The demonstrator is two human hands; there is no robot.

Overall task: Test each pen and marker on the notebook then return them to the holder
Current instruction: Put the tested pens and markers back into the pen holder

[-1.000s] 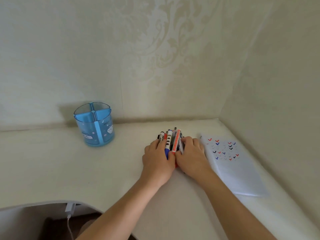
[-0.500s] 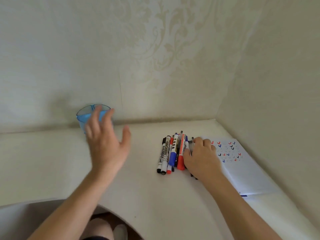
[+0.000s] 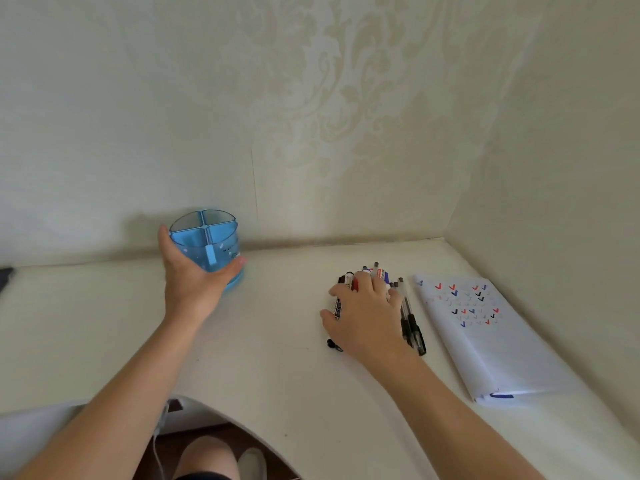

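Observation:
The blue four-part pen holder [image 3: 221, 249] stands empty near the back wall on the left. My left hand [image 3: 192, 284] grips it from the front, thumb on its right side and fingers round its left. A bundle of markers [image 3: 337, 306] lies mid-desk under my right hand [image 3: 369, 315], whose fingers curl over them with the thumb at the bundle's left. Two black pens [image 3: 414, 327] lie just right of that hand. The open notebook [image 3: 491, 351] with red, blue and black tick marks lies further right.
The white desk [image 3: 277, 341] meets papered walls at the back and right, forming a corner. A dark object [image 3: 5, 273] pokes in at the far left edge. A white cable [image 3: 157, 441] hangs under the desk's curved front cut-out.
My left hand left the markers, swung left and now holds the holder. My right hand shifted left from the bundle's right side onto the markers, uncovering the two black pens.

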